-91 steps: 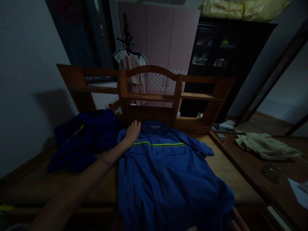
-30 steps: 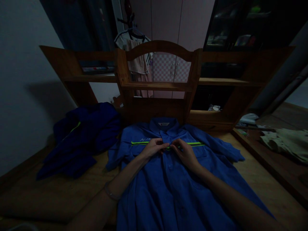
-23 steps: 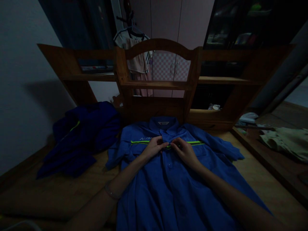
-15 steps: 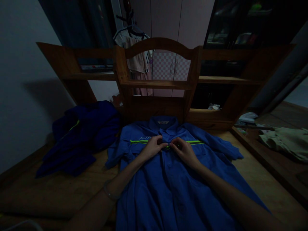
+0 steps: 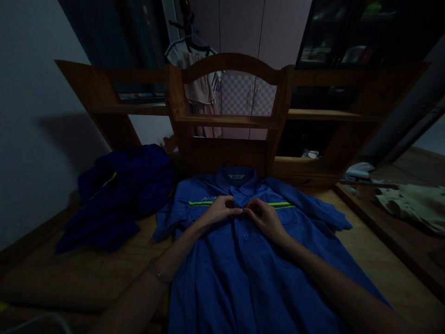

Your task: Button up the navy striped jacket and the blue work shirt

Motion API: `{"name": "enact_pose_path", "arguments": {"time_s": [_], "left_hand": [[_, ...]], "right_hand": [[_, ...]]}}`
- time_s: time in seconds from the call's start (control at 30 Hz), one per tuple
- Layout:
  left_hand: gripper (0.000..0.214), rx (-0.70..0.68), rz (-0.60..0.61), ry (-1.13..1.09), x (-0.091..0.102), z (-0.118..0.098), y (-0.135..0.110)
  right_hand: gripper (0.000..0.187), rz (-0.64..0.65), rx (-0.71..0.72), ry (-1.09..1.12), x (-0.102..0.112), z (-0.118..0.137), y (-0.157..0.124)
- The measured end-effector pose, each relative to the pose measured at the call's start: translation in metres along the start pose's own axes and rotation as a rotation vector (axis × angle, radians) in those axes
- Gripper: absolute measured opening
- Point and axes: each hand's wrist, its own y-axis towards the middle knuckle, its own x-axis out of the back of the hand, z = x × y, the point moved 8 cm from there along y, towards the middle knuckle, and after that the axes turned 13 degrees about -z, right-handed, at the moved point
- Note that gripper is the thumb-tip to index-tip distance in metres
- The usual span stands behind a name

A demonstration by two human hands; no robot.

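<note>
A: What is being gripped, from the left?

B: Past the crumpled dark blue garment [image 5: 121, 195], the chest of the spread blue shirt [image 5: 232, 273] is being pinched between thumb and fingers by the left hand [image 5: 220, 208].

A: And the front placket [image 5: 239, 229]?

B: It is being flanked by both hands about equally closely, its long axis being directed away, toward the collar [image 5: 247, 188].

A: Farther right?

B: The same cloth is being pinched by the right hand [image 5: 263, 217].

Both hands [image 5: 219, 209] close together, in a pinch on the front of a blue shirt [image 5: 239, 273].
</note>
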Motion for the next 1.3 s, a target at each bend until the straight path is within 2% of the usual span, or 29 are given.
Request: {"name": "enact_pose_path", "arguments": {"time_s": [0.23,0.53,0.73,0.9,1.1,1.3], "left_hand": [[0.021,-0.127,-0.182,0.156,0.010,0.004,0.005],[0.019,-0.168,-0.194,0.143,0.006,-0.002,0.003],[0.016,-0.213,-0.340,0.246,0.011,-0.010,-0.002],[0.015,-0.251,-0.337,0.275,0.009,-0.014,-0.004],[0.020,-0.431,-0.366,0.514,0.000,-0.033,-0.012],[0.017,-0.509,-0.368,0.564,-0.004,-0.040,-0.017]], "right_hand": [[0.009,-0.018,0.016,0.000,-0.001,0.002,-0.001],[0.019,-0.016,-0.139,0.114,-0.005,-0.017,0.000],[0.022,-0.001,-0.191,0.171,-0.007,-0.024,0.001],[0.024,-0.008,-0.228,0.220,-0.006,-0.026,0.000],[0.025,0.017,-0.294,0.362,-0.010,-0.028,0.003],[0.030,0.039,-0.362,0.415,-0.010,-0.030,0.006]]}}
